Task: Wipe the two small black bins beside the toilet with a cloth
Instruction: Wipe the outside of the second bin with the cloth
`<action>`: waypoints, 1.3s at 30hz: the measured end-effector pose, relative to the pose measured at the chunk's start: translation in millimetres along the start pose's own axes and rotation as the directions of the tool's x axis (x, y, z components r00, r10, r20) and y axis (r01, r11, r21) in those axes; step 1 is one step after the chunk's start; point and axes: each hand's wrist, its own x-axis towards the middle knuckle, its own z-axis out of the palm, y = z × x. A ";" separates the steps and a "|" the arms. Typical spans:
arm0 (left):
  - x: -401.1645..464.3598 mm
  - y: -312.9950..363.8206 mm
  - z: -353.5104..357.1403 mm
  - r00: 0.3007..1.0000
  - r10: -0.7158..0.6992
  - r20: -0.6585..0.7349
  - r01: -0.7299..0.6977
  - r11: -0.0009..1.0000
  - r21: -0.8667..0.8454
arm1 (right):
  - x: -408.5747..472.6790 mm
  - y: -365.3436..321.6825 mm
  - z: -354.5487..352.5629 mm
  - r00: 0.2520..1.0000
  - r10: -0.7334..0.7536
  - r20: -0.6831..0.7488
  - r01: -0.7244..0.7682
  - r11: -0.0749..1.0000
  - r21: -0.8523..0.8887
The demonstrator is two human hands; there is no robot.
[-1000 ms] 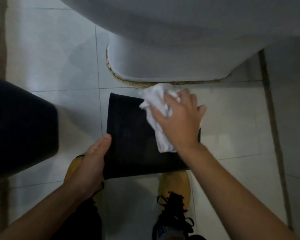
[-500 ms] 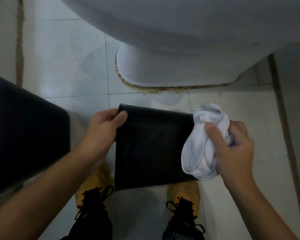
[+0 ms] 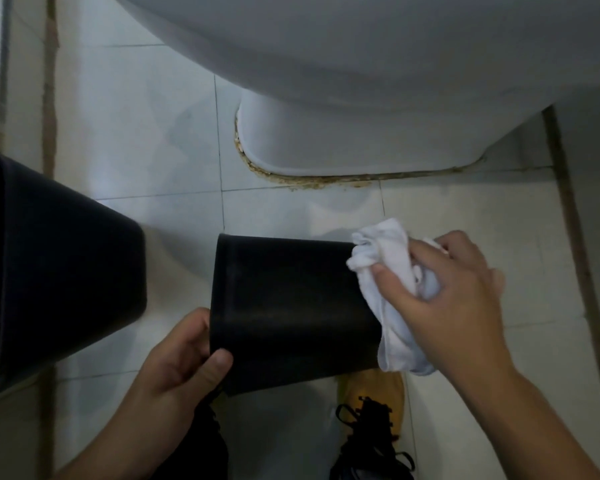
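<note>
Pale glossy floor tiles with thin grey grout lines, white toilet base at the top, brownish stained sealant along its foot, darker brown joint strips at left and right, dim cool light

We see one small black bin just in front of the toilet base, the bunched white cloth against its right side; the second black bin stands left of that base.

Matt black plastic bin, soft white cloth, glossy tiles
</note>
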 end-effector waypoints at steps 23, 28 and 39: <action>6.6 -18.5 3.2 0.965 0.250 -0.082 -0.191 0.881 0.434 | 50.8 -96.0 31.9 0.690 -0.522 0.501 0.530 0.836 0.142; 14.8 -19.5 3.5 0.956 0.269 -0.118 -0.181 0.856 0.485 | 64.6 -113.1 42.2 0.767 -0.444 0.464 0.487 0.873 0.029; 8.7 -13.7 -1.7 0.949 0.312 -0.046 -0.266 0.871 0.413 | -25.9 -64.3 -3.6 0.668 -0.648 0.366 0.676 0.734 0.064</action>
